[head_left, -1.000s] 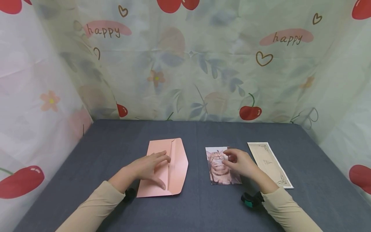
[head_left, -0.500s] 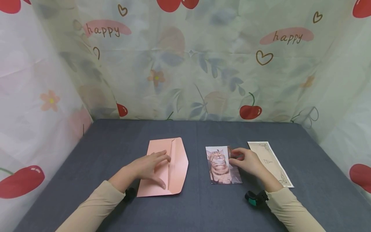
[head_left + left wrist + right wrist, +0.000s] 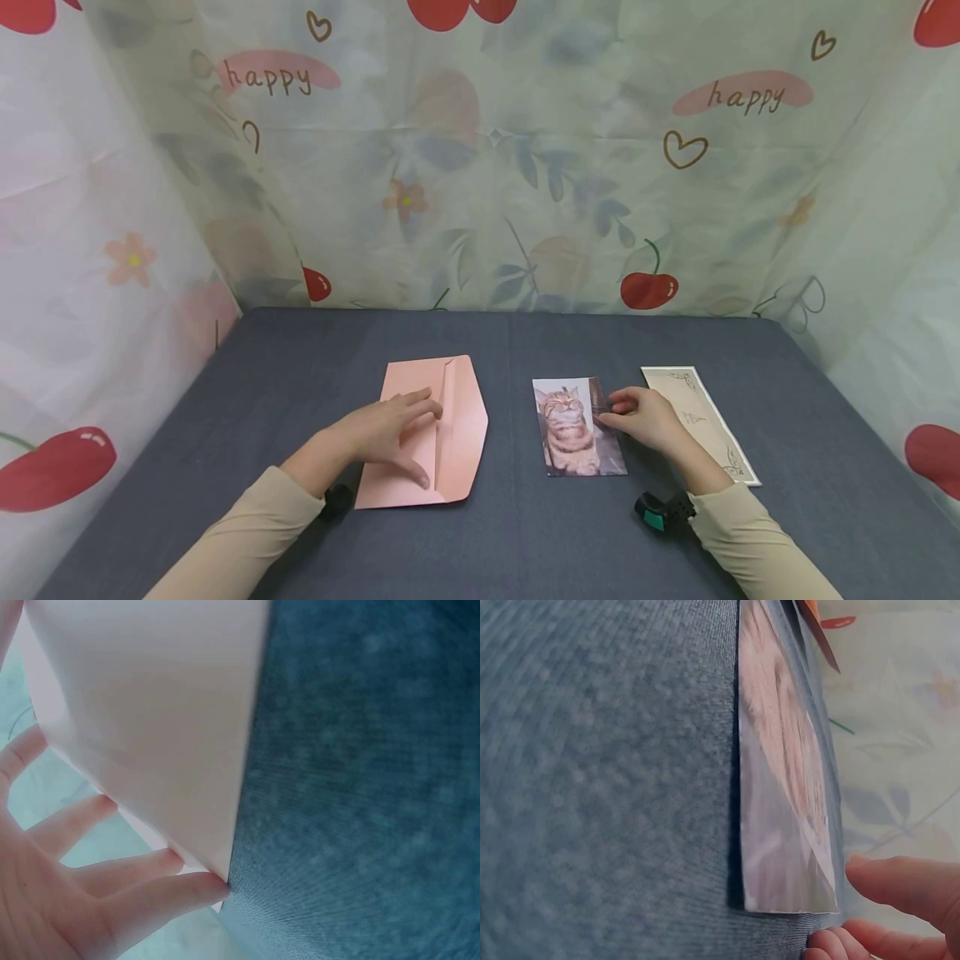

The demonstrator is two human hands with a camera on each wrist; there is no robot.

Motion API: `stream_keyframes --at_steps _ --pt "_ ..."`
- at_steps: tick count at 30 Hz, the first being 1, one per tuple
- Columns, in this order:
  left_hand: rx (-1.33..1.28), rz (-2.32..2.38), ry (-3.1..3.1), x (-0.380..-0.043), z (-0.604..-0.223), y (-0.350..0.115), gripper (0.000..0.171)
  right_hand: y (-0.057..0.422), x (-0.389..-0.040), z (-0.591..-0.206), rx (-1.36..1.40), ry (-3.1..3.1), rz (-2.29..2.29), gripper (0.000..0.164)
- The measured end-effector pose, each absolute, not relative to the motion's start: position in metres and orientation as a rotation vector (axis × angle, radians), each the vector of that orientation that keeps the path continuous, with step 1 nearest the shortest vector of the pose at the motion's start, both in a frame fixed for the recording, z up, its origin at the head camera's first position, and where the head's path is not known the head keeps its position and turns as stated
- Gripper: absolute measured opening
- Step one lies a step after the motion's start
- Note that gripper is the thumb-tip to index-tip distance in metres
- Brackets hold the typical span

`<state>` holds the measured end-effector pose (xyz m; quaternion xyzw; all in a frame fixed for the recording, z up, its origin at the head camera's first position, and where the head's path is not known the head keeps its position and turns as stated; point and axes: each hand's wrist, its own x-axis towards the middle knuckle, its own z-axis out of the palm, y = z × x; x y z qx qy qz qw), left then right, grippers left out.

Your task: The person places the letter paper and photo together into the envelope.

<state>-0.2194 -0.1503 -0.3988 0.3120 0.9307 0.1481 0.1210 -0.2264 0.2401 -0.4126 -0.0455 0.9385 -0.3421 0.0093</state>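
Observation:
My left hand (image 3: pixel 390 437) rests with spread fingers on a pink envelope (image 3: pixel 462 433), whose pointed flap lies out to the right. In the left wrist view, fingertips touch the edge of the envelope (image 3: pixel 150 697). A photo card of a cat (image 3: pixel 567 433) lies flat right of the envelope. My right hand (image 3: pixel 651 421) is at the card's right edge, thumb tip overlapping that edge in the head view. The right wrist view has the thumb (image 3: pixel 900 889) and bent fingers (image 3: pixel 832 943) parted beside the end of the card (image 3: pixel 780 855).
A long cream card with ornamental corners (image 3: pixel 693 417) lies to the right, partly behind the right hand. Everything lies on a dark grey-blue cloth-covered table (image 3: pixel 510 542). A printed curtain (image 3: pixel 487 167) surrounds its back and sides. Black wrist devices (image 3: pixel 663 512) sit under both sleeves.
My right hand has slid right, from over the cat's face to the card's right edge, and its fingers have spread slightly. The card, the envelope and my left hand have stayed put.

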Motion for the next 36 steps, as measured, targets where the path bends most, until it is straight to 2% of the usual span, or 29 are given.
stream_keyframes --at_steps 19,29,36 --pt "0.909 0.439 2.718 -0.2204 -0.3998 -0.1509 0.079 0.2365 -0.2329 -0.4162 0.043 2.737 -1.226 0.042" --pt "0.913 0.447 2.723 -0.2198 -0.3993 -0.1509 0.078 0.2354 -0.2353 -0.4194 0.081 2.731 -1.237 0.037" --pt "0.907 0.449 2.722 -0.2192 -0.3987 -0.1508 0.078 0.2371 -0.2341 -0.4172 0.051 2.724 -1.243 0.028"
